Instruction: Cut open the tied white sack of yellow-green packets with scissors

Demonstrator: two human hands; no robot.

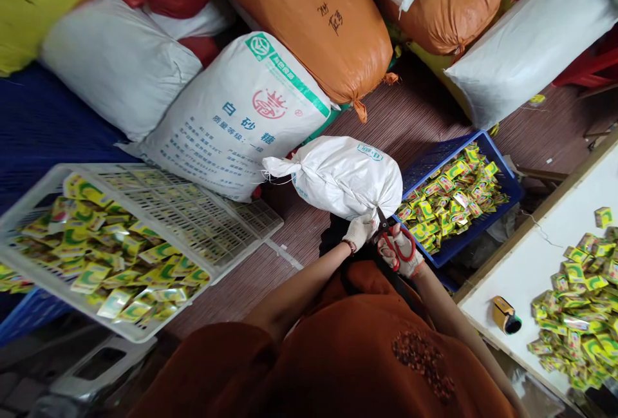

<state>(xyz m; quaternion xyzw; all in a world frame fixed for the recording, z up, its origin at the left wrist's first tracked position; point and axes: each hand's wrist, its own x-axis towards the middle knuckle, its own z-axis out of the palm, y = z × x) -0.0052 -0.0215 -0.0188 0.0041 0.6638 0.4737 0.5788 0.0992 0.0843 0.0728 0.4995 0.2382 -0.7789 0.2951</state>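
White bag: one, plump, both ends gathered; lies in front of the person, between the printed sack and the blue crate.
Left hand: gloved; grip closed on the gathered end of the white bag nearest the person.
Right hand: gloved; grip clamped on the handles of the scissors.
Scissors: red-handled, dark blades up against that same gathered end; whether the blades are parted, cannot tell.
Printed sack: white, green band, red crown emblem, blue lettering; left of the bag.
Orange sack: full, tied, dark handwriting; beyond the bag.
Blue crate: holds small yellow-green packets; right of the bag.
White crate: slatted, tilted, larger yellow-green packets inside; far left.
Tabletop: white; carries a packet heap at right.
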